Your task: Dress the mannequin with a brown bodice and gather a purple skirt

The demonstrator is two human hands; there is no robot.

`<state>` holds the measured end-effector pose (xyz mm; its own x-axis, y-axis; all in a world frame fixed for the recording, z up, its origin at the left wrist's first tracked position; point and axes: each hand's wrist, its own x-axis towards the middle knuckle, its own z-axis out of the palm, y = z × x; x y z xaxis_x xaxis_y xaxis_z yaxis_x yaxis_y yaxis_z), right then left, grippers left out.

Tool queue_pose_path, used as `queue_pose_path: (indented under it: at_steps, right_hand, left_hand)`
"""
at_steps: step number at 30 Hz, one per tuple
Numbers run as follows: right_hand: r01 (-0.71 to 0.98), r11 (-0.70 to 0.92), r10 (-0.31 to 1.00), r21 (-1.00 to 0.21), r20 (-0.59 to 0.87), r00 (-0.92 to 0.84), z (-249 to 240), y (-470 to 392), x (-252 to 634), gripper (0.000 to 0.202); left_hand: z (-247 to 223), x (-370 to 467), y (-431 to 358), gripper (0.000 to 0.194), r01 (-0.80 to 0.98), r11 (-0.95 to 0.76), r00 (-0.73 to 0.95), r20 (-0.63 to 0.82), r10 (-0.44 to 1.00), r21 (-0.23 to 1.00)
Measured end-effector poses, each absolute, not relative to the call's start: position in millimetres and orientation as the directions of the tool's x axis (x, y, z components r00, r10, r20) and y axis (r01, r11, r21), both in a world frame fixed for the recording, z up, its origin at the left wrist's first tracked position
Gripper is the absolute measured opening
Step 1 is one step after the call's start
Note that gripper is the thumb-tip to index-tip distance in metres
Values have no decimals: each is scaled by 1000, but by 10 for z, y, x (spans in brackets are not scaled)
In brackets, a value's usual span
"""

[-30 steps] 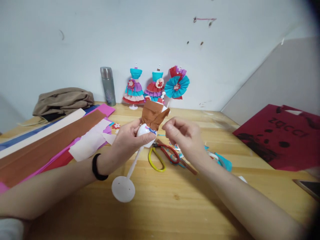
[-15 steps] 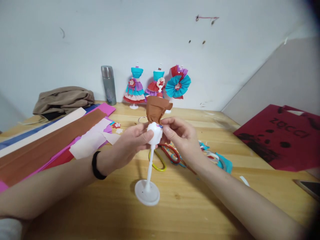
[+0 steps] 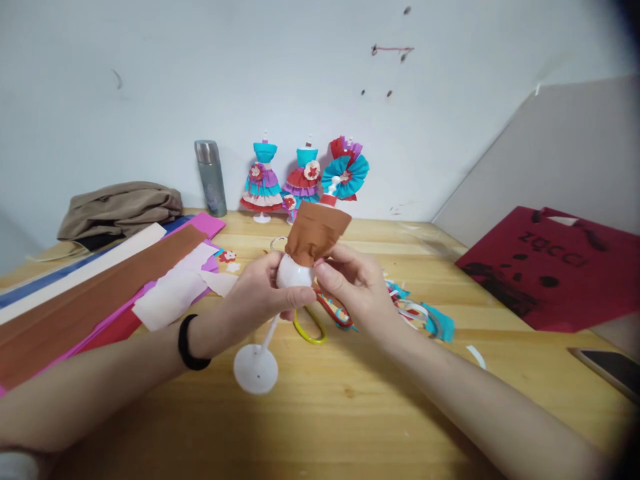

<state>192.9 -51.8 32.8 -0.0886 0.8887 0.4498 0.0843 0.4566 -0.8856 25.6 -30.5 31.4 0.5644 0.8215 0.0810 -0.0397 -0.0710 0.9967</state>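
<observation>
The left hand (image 3: 260, 285) holds the white dress stand (image 3: 295, 273), tipped, over the table (image 3: 345, 420). The right hand (image 3: 360, 283) pinches the brown paper (image 3: 320, 230) at the waist. It looks like wrapping, which needs a snug, steady pinch. Dresses (image 3: 263, 187) stand by the table's back edge. Half a second ago, the dress stand was upright.
</observation>
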Motion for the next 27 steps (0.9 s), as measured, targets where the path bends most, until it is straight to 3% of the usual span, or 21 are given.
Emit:
queue_pose_path:
  at_steps: [7,15,21,25,27]
  right_hand:
    - [-98,352,922,-931,362,-139,287,-483,1928,24]
    - [-115,265,948,-957,280,-148,216,-417,1933,29]
    - [-202,240,945,-949,276,-174,153,-414,1911,28]
    - [-186,295,950,-937,308,-44,164,-422,1890,26]
    - [-90,401,916,-911,396,68,185,-443,1886,20]
  left_hand:
    - [277,273,-356,44,-11,-74,516,69,854,997]
    - [274,297,-346,45,-8,-66,448,63,892,998]
    - [270,286,-347,34,37,-244,399,210,893,969]
    - [276,267,-367,36,-111,-205,484,233,844,972]
    - [281,271,-374,36,-186,-116,519,198,832,976]
